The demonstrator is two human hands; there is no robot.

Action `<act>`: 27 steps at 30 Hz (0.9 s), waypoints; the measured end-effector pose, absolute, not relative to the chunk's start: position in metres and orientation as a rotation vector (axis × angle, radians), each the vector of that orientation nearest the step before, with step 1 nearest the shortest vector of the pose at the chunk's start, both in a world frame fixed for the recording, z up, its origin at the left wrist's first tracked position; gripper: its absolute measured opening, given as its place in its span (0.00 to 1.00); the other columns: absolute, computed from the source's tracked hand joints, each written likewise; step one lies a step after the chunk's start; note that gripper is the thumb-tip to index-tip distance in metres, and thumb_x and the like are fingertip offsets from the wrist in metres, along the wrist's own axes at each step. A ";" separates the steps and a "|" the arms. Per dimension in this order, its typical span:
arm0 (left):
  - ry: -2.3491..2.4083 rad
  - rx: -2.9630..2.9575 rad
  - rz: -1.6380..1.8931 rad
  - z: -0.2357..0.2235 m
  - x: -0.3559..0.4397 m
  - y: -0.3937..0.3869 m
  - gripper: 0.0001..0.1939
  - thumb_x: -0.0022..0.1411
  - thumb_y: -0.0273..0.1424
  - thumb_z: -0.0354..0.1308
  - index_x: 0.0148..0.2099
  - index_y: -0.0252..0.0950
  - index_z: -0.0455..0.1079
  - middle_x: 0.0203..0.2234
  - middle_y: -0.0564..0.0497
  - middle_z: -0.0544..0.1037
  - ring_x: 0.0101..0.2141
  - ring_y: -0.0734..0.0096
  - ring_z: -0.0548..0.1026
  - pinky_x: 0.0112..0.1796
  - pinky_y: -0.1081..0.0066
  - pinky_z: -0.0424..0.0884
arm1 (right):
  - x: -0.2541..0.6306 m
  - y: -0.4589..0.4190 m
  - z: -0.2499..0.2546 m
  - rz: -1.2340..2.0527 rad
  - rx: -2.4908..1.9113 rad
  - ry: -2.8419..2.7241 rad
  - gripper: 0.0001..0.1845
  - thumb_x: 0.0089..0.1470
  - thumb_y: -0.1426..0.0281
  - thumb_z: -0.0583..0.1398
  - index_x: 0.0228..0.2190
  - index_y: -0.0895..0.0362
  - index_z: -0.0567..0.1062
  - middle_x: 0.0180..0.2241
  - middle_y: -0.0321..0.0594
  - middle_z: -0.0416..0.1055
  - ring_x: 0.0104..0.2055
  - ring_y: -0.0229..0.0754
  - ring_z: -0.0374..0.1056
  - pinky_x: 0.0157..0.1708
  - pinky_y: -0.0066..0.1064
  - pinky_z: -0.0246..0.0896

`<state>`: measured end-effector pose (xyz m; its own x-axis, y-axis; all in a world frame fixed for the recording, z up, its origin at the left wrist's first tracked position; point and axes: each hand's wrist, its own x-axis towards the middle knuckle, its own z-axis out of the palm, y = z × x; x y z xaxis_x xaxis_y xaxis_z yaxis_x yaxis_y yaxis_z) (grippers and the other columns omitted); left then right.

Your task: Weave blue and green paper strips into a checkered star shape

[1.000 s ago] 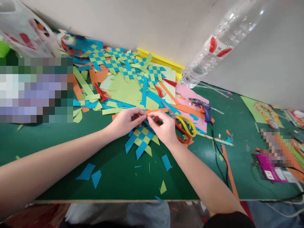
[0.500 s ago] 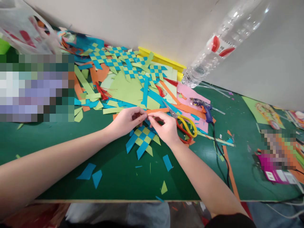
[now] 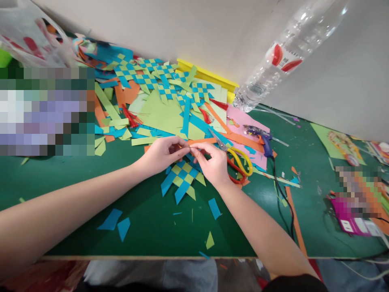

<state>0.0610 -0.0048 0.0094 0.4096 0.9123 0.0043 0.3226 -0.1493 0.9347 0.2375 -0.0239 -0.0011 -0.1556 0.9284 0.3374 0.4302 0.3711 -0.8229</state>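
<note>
My left hand [image 3: 167,154] and my right hand [image 3: 211,160] meet fingertip to fingertip at the middle of the table. Both are closed in a pinch, and whatever sits between the fingers is too small or hidden to name. Just below them lies a woven fish-like piece of blue and green paper strips [image 3: 184,176], its upper part covered by the hands. Scissors [image 3: 237,160] with yellow and red handles lie right beside my right hand. An orange paper strip [image 3: 202,141] runs behind the fingertips.
Several woven blue-green pieces [image 3: 148,79] are heaped at the back. A glue gun [image 3: 266,144] with a black cord [image 3: 284,196] rests on pink paper [image 3: 243,117]. A plastic bottle [image 3: 284,56] stands by the wall. Blue scraps [image 3: 111,219] lie near the table's front edge [image 3: 146,257].
Both hands stay pinched together over the woven paper piece, with only a very slight shift of the fingers to the right. The things on the table have not moved.
</note>
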 end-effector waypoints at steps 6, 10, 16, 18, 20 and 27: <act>1.083 1.684 0.761 0.007 0.060 -0.004 0.12 0.60 0.38 0.54 0.38 0.33 0.70 0.22 0.52 0.73 0.22 0.76 0.70 0.24 0.76 0.66 | 0.238 -0.023 -0.004 0.761 -1.193 -1.745 0.09 0.56 0.64 0.57 0.34 0.54 0.75 0.32 0.36 0.74 0.23 0.33 0.68 0.27 0.29 0.68; 1.072 1.674 0.760 0.007 0.060 -0.004 0.13 0.60 0.39 0.54 0.38 0.33 0.69 0.23 0.52 0.73 0.23 0.75 0.70 0.25 0.75 0.67 | 0.238 -0.023 -0.003 0.791 -1.167 -1.747 0.09 0.56 0.64 0.57 0.35 0.54 0.75 0.31 0.36 0.74 0.23 0.32 0.68 0.27 0.28 0.68; 1.087 1.687 0.754 0.008 0.060 -0.004 0.14 0.60 0.39 0.54 0.38 0.33 0.70 0.22 0.52 0.73 0.22 0.75 0.70 0.24 0.75 0.66 | 0.238 -0.022 -0.004 0.785 -1.188 -1.745 0.09 0.56 0.64 0.57 0.34 0.54 0.75 0.32 0.36 0.74 0.23 0.33 0.68 0.27 0.29 0.68; 1.092 1.694 0.749 0.008 0.060 -0.004 0.13 0.60 0.39 0.54 0.38 0.33 0.70 0.21 0.52 0.73 0.22 0.75 0.70 0.24 0.75 0.66 | 0.238 -0.023 -0.005 0.787 -1.195 -1.736 0.09 0.56 0.63 0.57 0.34 0.54 0.75 0.31 0.36 0.74 0.23 0.33 0.68 0.28 0.29 0.68; 1.091 1.698 0.750 0.008 0.060 -0.004 0.13 0.60 0.38 0.54 0.38 0.34 0.71 0.21 0.52 0.73 0.22 0.75 0.70 0.24 0.76 0.66 | 0.238 -0.023 -0.006 0.791 -1.201 -1.731 0.09 0.55 0.63 0.58 0.34 0.54 0.75 0.31 0.36 0.74 0.23 0.33 0.68 0.27 0.29 0.68; 1.102 1.698 0.733 0.010 0.061 -0.005 0.11 0.60 0.36 0.54 0.37 0.34 0.71 0.21 0.53 0.73 0.22 0.76 0.70 0.23 0.77 0.66 | 0.238 -0.024 -0.005 0.724 -1.216 -1.776 0.08 0.55 0.65 0.58 0.34 0.54 0.75 0.31 0.36 0.75 0.27 0.35 0.70 0.32 0.31 0.69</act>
